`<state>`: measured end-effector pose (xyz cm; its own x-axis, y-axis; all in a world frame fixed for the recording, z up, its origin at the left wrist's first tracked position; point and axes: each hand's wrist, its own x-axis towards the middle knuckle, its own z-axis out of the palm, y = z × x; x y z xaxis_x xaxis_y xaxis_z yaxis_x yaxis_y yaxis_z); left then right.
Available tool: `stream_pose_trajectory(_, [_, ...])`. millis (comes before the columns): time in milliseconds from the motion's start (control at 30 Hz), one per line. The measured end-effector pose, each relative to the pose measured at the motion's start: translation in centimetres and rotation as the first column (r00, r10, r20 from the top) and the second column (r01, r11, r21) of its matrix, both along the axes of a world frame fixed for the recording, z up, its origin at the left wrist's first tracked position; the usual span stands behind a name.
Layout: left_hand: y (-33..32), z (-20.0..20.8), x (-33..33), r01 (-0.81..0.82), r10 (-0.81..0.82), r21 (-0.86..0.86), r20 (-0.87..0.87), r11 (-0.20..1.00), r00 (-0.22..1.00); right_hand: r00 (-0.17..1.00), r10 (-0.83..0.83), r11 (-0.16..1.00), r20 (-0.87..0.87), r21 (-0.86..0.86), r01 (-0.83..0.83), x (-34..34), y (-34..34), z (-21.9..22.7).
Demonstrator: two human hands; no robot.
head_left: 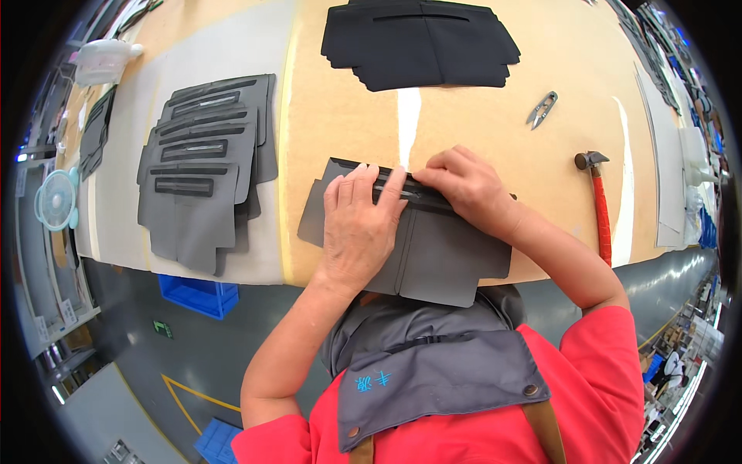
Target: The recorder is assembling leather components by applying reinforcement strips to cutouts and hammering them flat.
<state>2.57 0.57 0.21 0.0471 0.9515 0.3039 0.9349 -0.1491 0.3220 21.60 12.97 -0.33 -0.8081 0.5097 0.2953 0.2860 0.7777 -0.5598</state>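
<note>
A dark grey cut panel (pixel 444 259), with a black strip along its far edge and a seam down the middle, lies in front of me at the table's near edge. My left hand (pixel 354 232) rests on its left part, fingers stretched out towards the strip. At the strip, right of the left fingertips, my right hand (pixel 468 185) has its thumb and fingers pinched together on the panel's far edge. The fingertips hide part of the strip.
Overlapping grey panels (pixel 193 220) with slot-like strips lie left. Black panels (pixel 421 50) are at the far side. Thread snips (pixel 542 110) and a red-handled hammer (pixel 599 201) lie right. Beyond the left edge stands a small fan (pixel 56 199); a blue crate (pixel 199 298) sits below the table.
</note>
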Motion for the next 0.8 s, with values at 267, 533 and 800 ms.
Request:
stream_pose_trajectory(267, [0.1,-0.2,0.8,0.042,-0.042,0.000,0.039,0.999,0.998,0.989,-0.136,0.990,-0.057,-0.048,0.133,0.5,-0.6,-0.1])
stream_pose_trajectory(533, [0.0,-0.2,1.3,0.046,-0.046,-0.002,-0.047,0.999,0.998,0.999,0.051,0.968,0.010,0.247,-0.052,1.8,-0.7,-0.3])
stream_pose_trajectory(800, [-0.1,-0.2,1.6,0.088,-0.087,-0.015,0.053,0.996,0.995,0.989,0.142,0.935,0.034,0.324,-0.146,2.2,-0.5,0.0])
